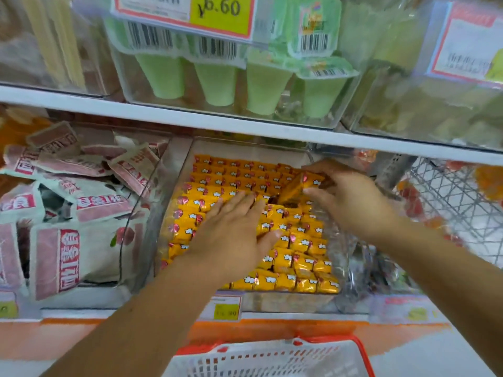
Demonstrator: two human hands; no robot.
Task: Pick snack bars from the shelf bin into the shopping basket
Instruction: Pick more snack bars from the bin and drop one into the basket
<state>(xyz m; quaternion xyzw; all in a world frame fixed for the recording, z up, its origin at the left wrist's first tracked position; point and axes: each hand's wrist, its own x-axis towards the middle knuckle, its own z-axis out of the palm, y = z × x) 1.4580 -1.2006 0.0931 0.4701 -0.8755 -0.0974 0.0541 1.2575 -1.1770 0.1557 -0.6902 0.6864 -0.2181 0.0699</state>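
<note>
The right hand (351,200) pinches one yellow foil-wrapped snack bar (299,186) between thumb and curled fingers, tilting it up out of the packed rows in the clear plastic shelf bin (285,302). The left hand (234,229) lies flat, fingers straight and close together, pressing the neighbouring bars just left of that pinch. The white slotted shopping basket (363,349) with its orange-red rim sits well below both hands. What shows of it holds nothing, so the picking looks barely begun, and this bar is not yet carried down. The wrappers' white marks are unreadable. A yellow price tag (221,8) above the fingers reads 6.60. The pink-and-white packets (68,248) left of the left hand carry Chinese characters.
</note>
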